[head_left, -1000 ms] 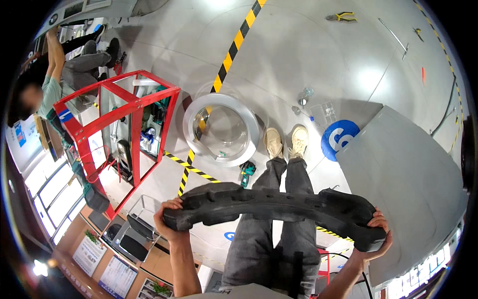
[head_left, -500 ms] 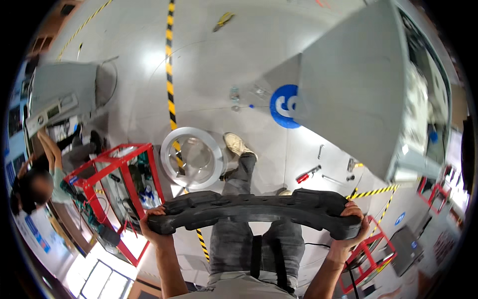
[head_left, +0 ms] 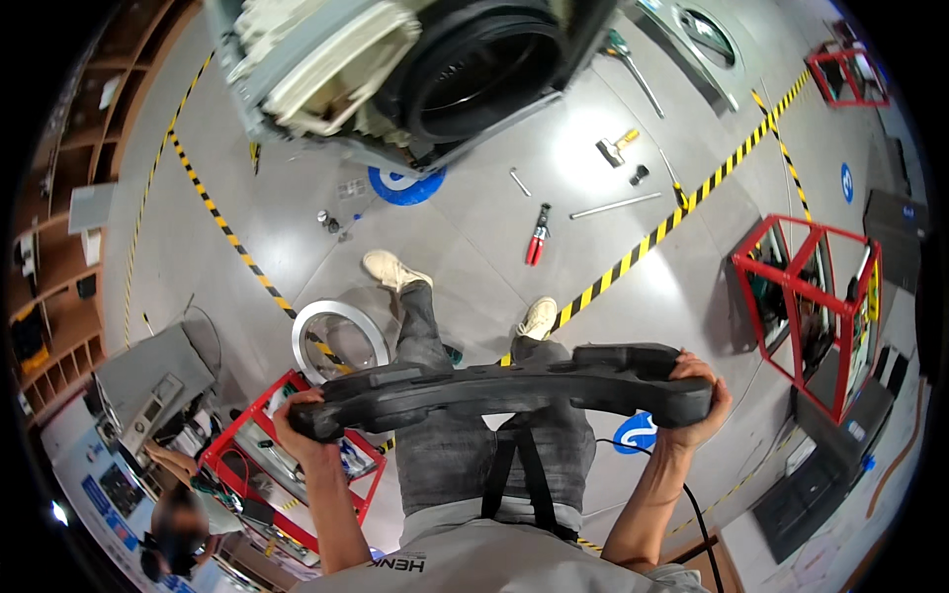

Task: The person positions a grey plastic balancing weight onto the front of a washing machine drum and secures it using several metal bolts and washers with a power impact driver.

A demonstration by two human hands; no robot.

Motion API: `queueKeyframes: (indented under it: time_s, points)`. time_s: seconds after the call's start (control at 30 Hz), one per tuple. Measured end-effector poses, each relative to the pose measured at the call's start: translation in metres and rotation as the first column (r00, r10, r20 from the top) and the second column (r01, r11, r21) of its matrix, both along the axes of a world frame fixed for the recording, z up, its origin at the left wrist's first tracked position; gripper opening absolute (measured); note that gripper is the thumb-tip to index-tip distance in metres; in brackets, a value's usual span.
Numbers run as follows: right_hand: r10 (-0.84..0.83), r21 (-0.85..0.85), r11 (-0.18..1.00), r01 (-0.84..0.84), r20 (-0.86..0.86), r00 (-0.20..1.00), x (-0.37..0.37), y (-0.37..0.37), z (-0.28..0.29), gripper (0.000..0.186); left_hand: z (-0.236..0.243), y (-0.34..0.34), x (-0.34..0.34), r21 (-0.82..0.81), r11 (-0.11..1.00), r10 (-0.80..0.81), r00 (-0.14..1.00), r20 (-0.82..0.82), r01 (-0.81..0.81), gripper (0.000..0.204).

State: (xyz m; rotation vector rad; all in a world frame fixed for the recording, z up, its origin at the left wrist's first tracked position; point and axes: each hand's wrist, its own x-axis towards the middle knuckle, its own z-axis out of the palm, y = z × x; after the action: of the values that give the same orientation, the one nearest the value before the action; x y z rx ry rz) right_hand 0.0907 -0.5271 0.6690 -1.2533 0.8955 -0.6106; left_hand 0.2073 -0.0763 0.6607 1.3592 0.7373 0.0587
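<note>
Held level in front of my thighs is a long, black, curved counterweight [head_left: 494,389], like those in a washing machine. My left hand [head_left: 302,433] wraps round its left end, fingers over the top. Its right end is gripped by my right hand [head_left: 700,400], with the fingers curled over the upper edge. Ahead stands an opened washing machine [head_left: 390,61], its black rubber door seal [head_left: 408,99] and pale inner parts showing. The counterweight is well apart from the machine. A round silver-rimmed door [head_left: 377,334] lies on the floor to my left, partly hidden by the counterweight.
On the floor ahead lie red-handled pliers [head_left: 538,237], a hammer [head_left: 617,148], a metal rod [head_left: 615,206] and a small wrench [head_left: 520,182]. Red-framed carts stand at right [head_left: 842,306] and left [head_left: 368,491]. Another person [head_left: 213,514] works beside a grey machine [head_left: 158,381].
My view and body have turned to the right, so the opened washing machine now lies ahead rather than at the right. Both hands still grip the counterweight.
</note>
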Motion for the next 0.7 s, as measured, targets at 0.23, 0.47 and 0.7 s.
queueKeyframes:
  time_s: [0.23, 0.47, 0.7]
  points:
    - [-0.185, -0.050, 0.982, 0.184, -0.033, 0.982, -0.083, -0.084, 0.012, 0.047, -0.025, -0.122, 0.011, -0.118, 0.982, -0.162, 0.982, -0.095, 0.151, 0.034]
    - [-0.273, -0.034, 0.962, 0.271, -0.091, 0.958, -0.035, -0.122, 0.015, 0.045, -0.049, -0.161, 0.053, -0.206, 0.971, -0.147, 0.982, -0.116, 0.121, 0.034]
    - [-0.019, -0.019, 1.000, 0.018, -0.097, 0.995, 0.060, -0.158, -0.007, 0.043, -0.041, -0.174, 0.097, -0.103, 0.995, -0.002, 0.992, -0.123, -0.011, 0.034]
